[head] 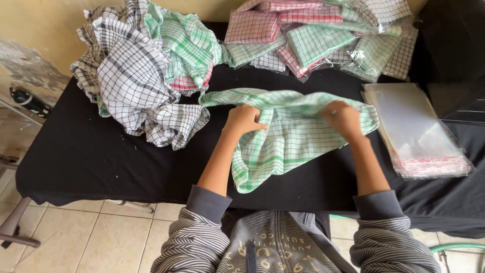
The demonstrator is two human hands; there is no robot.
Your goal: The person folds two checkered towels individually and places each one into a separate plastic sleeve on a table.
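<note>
Nearest the camera are your striped sweater sleeves, pushed up on the forearms, which reach forward over the near edge of a table draped in black cloth (86, 151).

Both hands rest on a green-and-white checked cloth (288, 146) lying in front of you near the middle of the table. Its long axis runs left to right along its bunched far edge, and a loose corner trails back toward you, close to the near table edge. Your left hand (243, 120) is clenched on a gather of the fabric at the left part of that upper edge. Your right hand (343, 119) is closed the same way on the fabric toward the right. Both sets of fingers are curled tight into the cloth rather than spread flat. The two hands sit level with each other, apart, with a stretch of cloth between them; neither is clearly nearer.

To your right, just beside the cloth, lies a stack of clear plastic bags (419, 134). Farther off on the left is a loose heap of checked cloths (136, 71) in black, green and red. At the far edge, against the wall, sits a pile of folded cloths already in clear bags (323, 35).
</note>
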